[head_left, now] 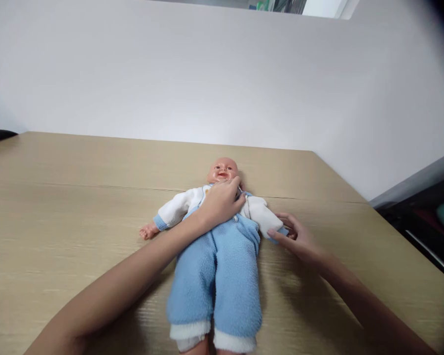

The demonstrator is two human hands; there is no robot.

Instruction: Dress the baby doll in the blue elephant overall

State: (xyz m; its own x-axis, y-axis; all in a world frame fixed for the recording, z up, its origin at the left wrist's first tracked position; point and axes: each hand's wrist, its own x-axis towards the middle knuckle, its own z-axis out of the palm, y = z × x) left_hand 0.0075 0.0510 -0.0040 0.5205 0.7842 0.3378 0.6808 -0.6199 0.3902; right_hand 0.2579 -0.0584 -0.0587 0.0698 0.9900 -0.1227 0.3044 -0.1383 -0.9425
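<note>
A baby doll point(224, 170) lies on its back on the table, head away from me. It wears a white top with blue cuffs and fluffy light-blue overalls point(218, 266) with white hems. Across its chest reaches my left hand point(224, 199), fingers bent and closed at the collar and shoulder under the chin; the fingertips are partly hidden. At the end of the white sleeve point(262, 217) on the right, my right hand point(294, 236) pinches the blue cuff between thumb and fingers. The doll's hand on that side is hidden. Its other arm point(173, 209) lies stretched out to the left.
The wooden table point(77, 212) has a seam running across it. A pale wall point(170, 74) rises behind its far edge, with an opening at the top. Dark furniture point(422, 217) stands past the right edge, and a black rounded object point(0, 135) shows at the far left.
</note>
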